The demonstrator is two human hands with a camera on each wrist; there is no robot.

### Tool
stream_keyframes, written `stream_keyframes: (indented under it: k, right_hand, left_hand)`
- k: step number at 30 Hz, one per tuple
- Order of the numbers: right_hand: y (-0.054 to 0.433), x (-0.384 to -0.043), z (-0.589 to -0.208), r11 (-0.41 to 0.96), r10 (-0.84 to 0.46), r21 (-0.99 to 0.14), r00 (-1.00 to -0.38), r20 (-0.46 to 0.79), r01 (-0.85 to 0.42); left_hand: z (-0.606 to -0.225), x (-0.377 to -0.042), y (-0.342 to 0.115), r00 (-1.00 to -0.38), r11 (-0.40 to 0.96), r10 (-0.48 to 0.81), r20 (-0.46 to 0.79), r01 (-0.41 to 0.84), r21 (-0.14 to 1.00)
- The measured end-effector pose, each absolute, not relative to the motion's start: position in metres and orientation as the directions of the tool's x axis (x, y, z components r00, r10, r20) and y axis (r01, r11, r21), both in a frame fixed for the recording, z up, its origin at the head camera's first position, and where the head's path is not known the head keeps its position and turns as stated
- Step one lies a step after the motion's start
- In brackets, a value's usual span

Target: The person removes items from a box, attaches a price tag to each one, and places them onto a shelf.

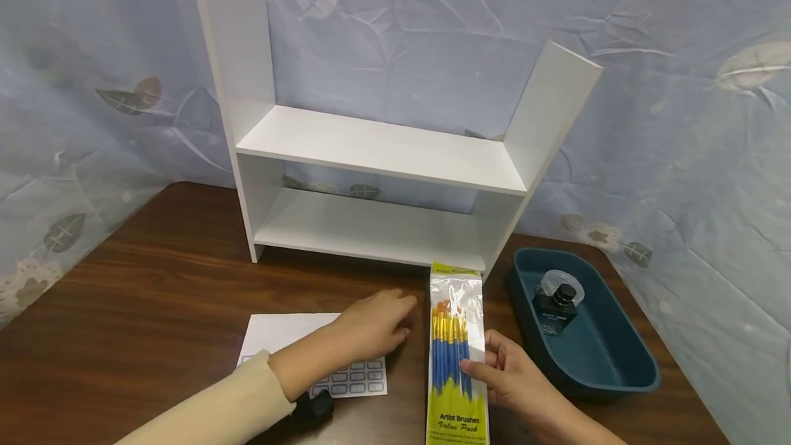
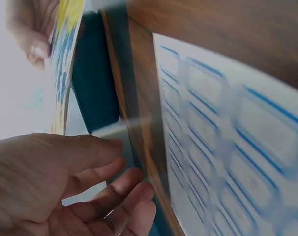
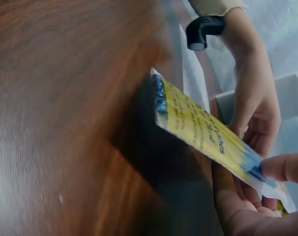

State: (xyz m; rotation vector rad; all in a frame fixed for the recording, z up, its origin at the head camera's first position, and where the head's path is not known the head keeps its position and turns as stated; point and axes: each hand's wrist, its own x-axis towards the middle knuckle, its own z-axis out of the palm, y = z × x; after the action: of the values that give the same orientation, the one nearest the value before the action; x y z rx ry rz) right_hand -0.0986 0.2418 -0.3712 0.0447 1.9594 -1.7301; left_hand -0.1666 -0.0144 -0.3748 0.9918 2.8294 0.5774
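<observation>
A clear pack of artist brushes (image 1: 456, 356) with blue handles and gold ferrules is in my right hand (image 1: 516, 375), the thumb across its front and the fingers behind. The pack is held above the table, tilted in the right wrist view. My left hand (image 1: 373, 325) is to the left of the pack, apart from it, with its fingers loosely bent and nothing in them, as the left wrist view (image 2: 104, 182) also shows. Beneath the left forearm lies a white sheet of blue-framed labels (image 1: 355, 380), partly covered by the arm.
A white two-tier shelf (image 1: 383, 146) stands at the back of the brown table (image 1: 154, 307). On the right is a teal tray (image 1: 608, 335) holding a black bottle (image 1: 555, 309) and a round clear item (image 1: 571, 283). Patterned cloth (image 1: 395, 26) hangs behind.
</observation>
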Motion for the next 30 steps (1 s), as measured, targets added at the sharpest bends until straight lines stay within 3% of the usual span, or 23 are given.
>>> stream_keyframes:
  k: [17,30]
  right_hand:
    - [0.218,-0.102,-0.391,0.19,-0.364,-0.897,-0.819,-0.443,0.4]
    - [0.221,-0.104,-0.395,0.228,-0.358,-0.883,-0.808,-0.468,0.41]
  left_hand:
    - [-0.376,-0.169,-0.065,-0.889,0.82,0.454,-0.063,0.39,0.419]
    - [-0.376,-0.178,-0.075,-0.885,0.818,0.457,-0.089,0.379,0.433]
